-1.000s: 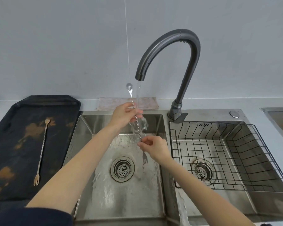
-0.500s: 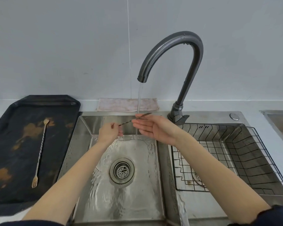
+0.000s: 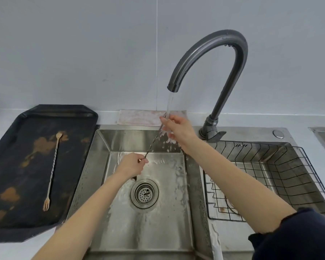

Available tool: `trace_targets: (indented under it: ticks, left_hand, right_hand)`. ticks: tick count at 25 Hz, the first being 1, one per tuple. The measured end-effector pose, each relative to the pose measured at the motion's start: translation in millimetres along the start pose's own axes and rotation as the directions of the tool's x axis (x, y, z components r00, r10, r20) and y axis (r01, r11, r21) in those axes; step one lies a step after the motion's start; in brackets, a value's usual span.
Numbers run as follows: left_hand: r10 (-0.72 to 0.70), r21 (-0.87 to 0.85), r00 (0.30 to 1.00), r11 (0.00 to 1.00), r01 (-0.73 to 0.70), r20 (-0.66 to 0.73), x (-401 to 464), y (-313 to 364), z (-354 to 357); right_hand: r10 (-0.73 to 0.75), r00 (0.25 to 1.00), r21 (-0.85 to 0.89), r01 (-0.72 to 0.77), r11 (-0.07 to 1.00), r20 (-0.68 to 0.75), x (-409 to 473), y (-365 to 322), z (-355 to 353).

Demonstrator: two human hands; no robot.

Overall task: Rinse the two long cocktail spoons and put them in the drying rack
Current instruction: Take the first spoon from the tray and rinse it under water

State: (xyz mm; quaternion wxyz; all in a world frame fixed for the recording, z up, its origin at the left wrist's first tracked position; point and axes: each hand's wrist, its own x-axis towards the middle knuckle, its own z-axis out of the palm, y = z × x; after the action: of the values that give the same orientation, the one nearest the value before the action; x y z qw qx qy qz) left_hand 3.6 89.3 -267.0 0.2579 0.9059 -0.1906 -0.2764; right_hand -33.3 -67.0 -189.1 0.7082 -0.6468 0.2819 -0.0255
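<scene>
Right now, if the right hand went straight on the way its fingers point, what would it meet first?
The right hand points up and left, toward the back wall. First in that line is probably the pink cloth behind the sink, though depth is hard to judge; it may pass above it.

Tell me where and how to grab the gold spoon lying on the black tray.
Pinch the gold spoon at mid-stem, coming straight down from above. It lies flat on the black tray, so only its top is exposed; the twisted stem should resist slipping, and the middle likely balances bowl and fork ends.
</scene>
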Motion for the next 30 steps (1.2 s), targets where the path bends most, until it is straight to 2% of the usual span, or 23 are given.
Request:
trace_targets:
  ticks: [6,10,15,19,22,26,30]
  left_hand:
    - [0.095,0.084,0.995,0.992,-0.096,0.022,-5,12,8]
    - [0.075,-0.002,0.997,0.997,-0.075,0.036,-2,23,5]
    - [0.138,-0.064,0.984,0.987,-0.146,-0.116,-2,53,-6]
    - [0.144,-0.266,0.946,0.938,-0.224,-0.289,0,89,-14]
    - [0.178,-0.227,0.939,0.941,-0.250,-0.295,2,102,-20]
    - [0.189,-0.349,0.939,0.892,-0.286,-0.286,9,102,-29]
    - [0.243,-0.388,0.929,0.856,-0.341,-0.279,9,106,-36]
  right_hand:
    - [-0.163,0.986,-0.093,0.160,0.983,-0.021,0,-16,-3]
    - [-0.185,0.983,-0.114,0.185,0.976,0.008,-2,-10,-6]
    - [-0.267,0.964,-0.146,0.261,0.954,-0.023,-7,-22,-13]
    - [-0.352,0.935,-0.244,0.331,0.912,-0.045,-12,-32,-18]
    - [-0.389,0.920,-0.290,0.362,0.886,-0.039,-16,-34,-18]
    - [-0.399,0.914,-0.377,0.346,0.859,-0.070,-17,-21,-24]
    - [-0.355,0.928,-0.451,0.272,0.850,-0.111,-20,10,-32]
